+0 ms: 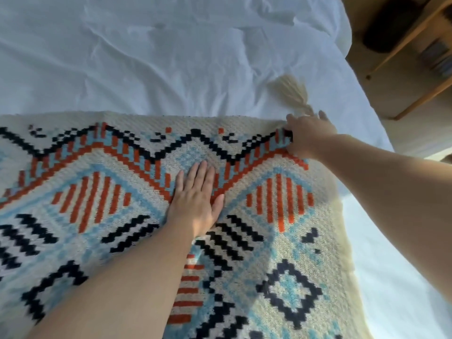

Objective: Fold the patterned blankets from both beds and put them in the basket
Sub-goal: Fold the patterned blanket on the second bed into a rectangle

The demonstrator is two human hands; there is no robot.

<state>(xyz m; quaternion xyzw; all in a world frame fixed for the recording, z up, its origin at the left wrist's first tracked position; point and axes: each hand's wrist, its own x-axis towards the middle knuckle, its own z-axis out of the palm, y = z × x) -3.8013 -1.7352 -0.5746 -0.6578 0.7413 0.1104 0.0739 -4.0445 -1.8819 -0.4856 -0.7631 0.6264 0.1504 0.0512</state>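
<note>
— Bedding first: what do you see from the head camera?

— White sheet (pixel 171 57) covers the bed, wrinkled. The patterned blanket (pixel 102 216) lies spread across its near part, cream with orange, blue and black shapes. I see no basket.

— And your hands?

— My left hand (pixel 195 204) lies flat on the blanket's middle, palm down, fingers straight and close together. My right hand (pixel 308 138) is pinched shut on the blanket's far right corner. A cream tassel (pixel 292 90) lies on the sheet just beyond that hand. A wooden shelf (pixel 415 52) stands beside the bed at right.
</note>
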